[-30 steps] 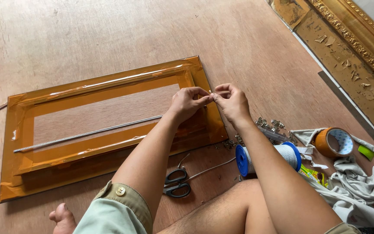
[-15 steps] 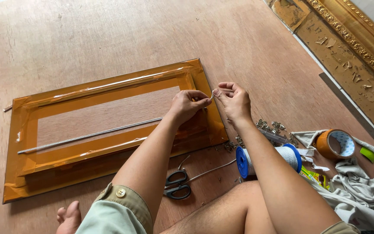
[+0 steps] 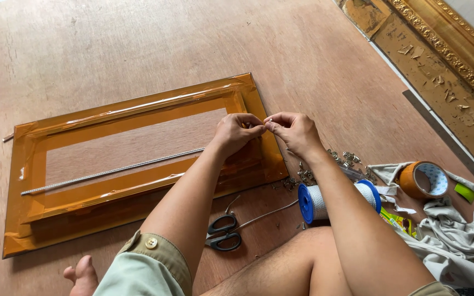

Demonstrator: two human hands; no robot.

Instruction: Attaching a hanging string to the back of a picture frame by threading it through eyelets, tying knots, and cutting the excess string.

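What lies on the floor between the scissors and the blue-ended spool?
In the head view, a cord runs from the spool toward the scissors; otherwise bare floor.

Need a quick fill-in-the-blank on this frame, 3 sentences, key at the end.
1. Both the left hand and the right hand meet over the right end of the ____ picture frame.
2. The scissors have ____ handles.
3. The spool of cord has ____ end caps.

Missing words: orange; black; blue
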